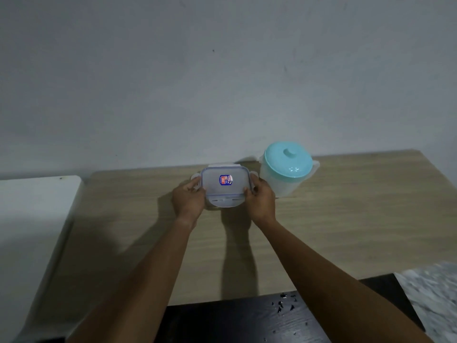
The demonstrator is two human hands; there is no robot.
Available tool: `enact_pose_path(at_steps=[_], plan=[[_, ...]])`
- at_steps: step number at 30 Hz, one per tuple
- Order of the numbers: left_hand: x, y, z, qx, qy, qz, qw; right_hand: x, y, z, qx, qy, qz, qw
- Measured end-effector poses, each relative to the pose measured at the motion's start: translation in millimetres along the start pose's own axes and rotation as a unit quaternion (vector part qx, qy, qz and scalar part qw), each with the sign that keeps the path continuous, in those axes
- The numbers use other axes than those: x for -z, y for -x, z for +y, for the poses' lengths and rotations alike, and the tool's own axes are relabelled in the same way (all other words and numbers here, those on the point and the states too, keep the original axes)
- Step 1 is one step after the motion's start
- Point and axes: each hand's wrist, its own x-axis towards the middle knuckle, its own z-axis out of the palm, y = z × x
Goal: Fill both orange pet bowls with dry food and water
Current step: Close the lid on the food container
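Nearest the lens: dark wood-grain surface (235, 320) flecked with small dark crumbs (282, 303), both forearms crossing above it. Beyond, pale wooden tabletop (358, 219) butted against a grey wall (222, 70), white surface (29, 219) alongside on the left, mottled grey patch (435, 293) at the right edge.

At the back of the tabletop, translucent jug (279, 184) under a turquoise knobbed lid (288, 160), upright, closed, just right of the right hand; probably the water supply, though level not readable through the frosted wall.

In front, small clear lidded container (223, 184) with a blue and red sticker, gripped from both sides. Left hand (189, 201) curled on the left edge, fingers at the side clip; right hand (261, 201) curled on the right edge likewise. Side and near flaps apparently splayed outward, so likely mid-unlatching, two-sided hold steadying the box while the lid comes free. Contents hidden by the lid; presumably dry food.

Orange bowls nowhere in view; filling not yet begun, by this evidence.
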Motion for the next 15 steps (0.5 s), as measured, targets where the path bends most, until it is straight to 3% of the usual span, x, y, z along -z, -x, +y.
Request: enact_pose_path(at_steps=[15], plan=[[79,64,-28,0.069,0.033,-0.073,0.994,13,105,11,-0.071,-0.094,-0.01,0.993]])
